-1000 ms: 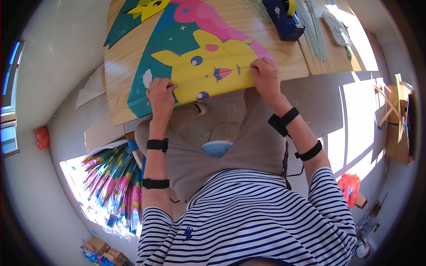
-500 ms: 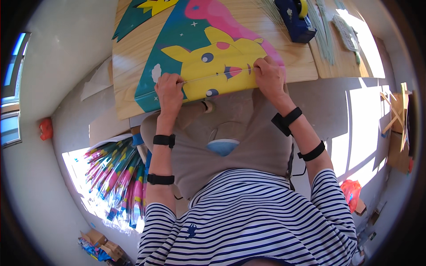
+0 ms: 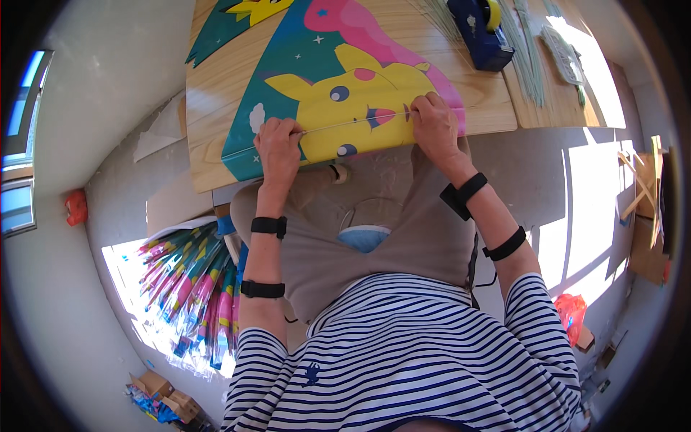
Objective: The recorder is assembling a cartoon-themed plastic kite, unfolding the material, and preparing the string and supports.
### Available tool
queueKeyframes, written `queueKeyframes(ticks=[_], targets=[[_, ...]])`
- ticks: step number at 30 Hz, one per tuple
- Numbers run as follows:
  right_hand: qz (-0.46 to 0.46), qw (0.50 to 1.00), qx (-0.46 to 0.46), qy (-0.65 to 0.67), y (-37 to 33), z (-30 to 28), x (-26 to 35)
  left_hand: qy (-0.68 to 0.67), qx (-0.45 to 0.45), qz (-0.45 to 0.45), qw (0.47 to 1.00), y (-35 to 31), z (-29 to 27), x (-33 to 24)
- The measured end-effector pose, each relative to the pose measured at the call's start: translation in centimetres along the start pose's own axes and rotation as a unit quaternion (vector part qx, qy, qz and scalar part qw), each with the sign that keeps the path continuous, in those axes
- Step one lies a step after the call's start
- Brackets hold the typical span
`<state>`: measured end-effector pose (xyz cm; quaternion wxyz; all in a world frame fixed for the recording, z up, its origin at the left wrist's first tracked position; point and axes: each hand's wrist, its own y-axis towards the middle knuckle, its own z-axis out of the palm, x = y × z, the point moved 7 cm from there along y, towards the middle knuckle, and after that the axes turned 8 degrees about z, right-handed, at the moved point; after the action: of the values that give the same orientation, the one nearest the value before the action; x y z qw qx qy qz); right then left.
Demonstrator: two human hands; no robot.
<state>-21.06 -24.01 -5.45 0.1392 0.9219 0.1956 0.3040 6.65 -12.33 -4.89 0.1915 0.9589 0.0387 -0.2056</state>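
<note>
"Which step is under way?"

"In my judgement, the straightening of a thin pale line [image 3: 338,124] across the printed sheet [image 3: 327,101]. Whether that line is a rod, a cord or a crease I cannot tell."

"State of the hands?"

"My left hand [image 3: 279,140] is closed, fingers curled and thumb tucked in, pinching the sheet at the line. My right hand [image 3: 435,122] is closed likewise, farther along the same line. The fingertips are partly hidden, so I cannot certify exactly what lies between them."

"And the next move?"

"It would seem to call for even tension from both sides, the line kept straight. Uneven pull could wrinkle the print."

"Position of the sheet?"

"On the wooden table [image 3: 216,93], its near edge at the table's edge, above my lap. The yellow face lies mostly between and beyond my hands. The teal corner extends left of my left hand; the pink border passes beside my right. A blue tape dispenser [image 3: 481,43] stands beyond, to the right, untouched."
</note>
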Motion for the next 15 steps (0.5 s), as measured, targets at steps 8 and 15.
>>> queueKeyframes(ticks=[8, 15], targets=[[0.002, 1.0, 0.017, -0.001, 0.0, 0.13, -0.02, 0.003, -0.001, 0.004, 1.0, -0.05, 0.25, 0.41], [0.005, 1.0, 0.014, 0.003, 0.01, 0.08, -0.04, 0.002, 0.001, 0.007, 1.0, 0.06, 0.22, 0.17]])
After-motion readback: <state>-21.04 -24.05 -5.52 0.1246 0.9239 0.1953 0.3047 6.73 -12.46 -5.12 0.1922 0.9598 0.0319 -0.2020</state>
